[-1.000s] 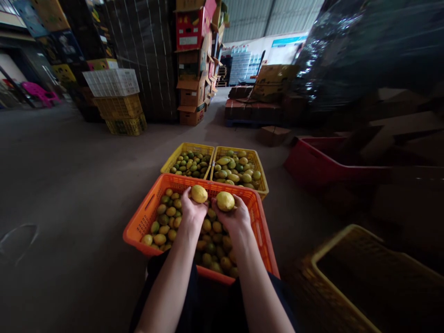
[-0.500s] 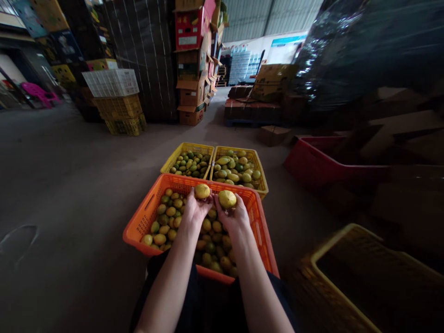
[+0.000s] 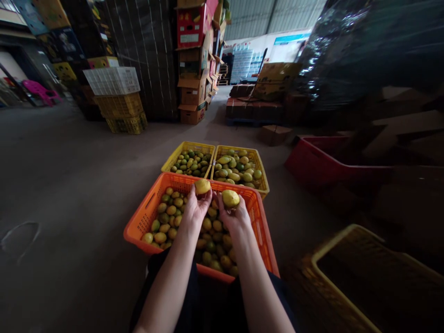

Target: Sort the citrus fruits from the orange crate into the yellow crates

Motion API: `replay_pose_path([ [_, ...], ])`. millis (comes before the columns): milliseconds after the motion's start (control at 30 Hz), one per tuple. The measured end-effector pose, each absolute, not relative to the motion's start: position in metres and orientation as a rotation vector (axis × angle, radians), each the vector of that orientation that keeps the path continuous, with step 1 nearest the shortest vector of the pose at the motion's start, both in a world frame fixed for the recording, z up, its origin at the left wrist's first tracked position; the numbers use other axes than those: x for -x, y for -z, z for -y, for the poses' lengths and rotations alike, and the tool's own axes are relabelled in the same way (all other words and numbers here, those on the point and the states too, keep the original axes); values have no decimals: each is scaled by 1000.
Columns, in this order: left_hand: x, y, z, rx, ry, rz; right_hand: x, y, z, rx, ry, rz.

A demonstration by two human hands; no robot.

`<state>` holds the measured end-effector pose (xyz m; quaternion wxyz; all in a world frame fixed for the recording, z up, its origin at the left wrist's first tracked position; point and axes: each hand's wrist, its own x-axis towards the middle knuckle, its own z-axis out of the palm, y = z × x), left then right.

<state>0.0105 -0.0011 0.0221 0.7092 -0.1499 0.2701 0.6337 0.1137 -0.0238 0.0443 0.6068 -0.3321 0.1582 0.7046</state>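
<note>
A yellow lemon [image 3: 202, 186] rests in the fingers of my left hand [image 3: 197, 208], which is closed around its lower side. My right hand [image 3: 237, 216] grips a second, rounder yellow lemon [image 3: 231, 199] from beneath. Both hands are side by side, palms up, above the far half of an orange plastic crate [image 3: 141, 224]. Many yellow-green fruits [image 3: 171, 210] lie in that crate, partly hidden by my forearms. Just beyond its far rim stand a left yellow crate [image 3: 169, 159] and a right yellow crate [image 3: 262, 172], both holding green and yellow fruit.
To my right are a yellow crate [image 3: 342, 286] with a dark inside and a red tub [image 3: 312, 162] beside loose cardboard. Stacked crates [image 3: 121, 105] stand at the back left, near a tall stack of cartons [image 3: 192, 90]. A small carton [image 3: 275, 134] lies on the floor.
My right hand has shifted slightly right with its lemon, which shows a different side. The left hand's lemon has risen and tilted a little. The whole view has moved slightly.
</note>
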Motion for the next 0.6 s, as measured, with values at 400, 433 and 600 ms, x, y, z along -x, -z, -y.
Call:
replay_pose_path([
  [400,-12,-22,5,276,-1377,-563,-112,-45,24,804,-1600,-353],
  [433,-12,-22,5,273,-1376,-562,-112,-45,24,806,-1597,-356],
  [600,-13,-25,8,245,-1413,-591,-114,-41,23,778,-1596,-344],
])
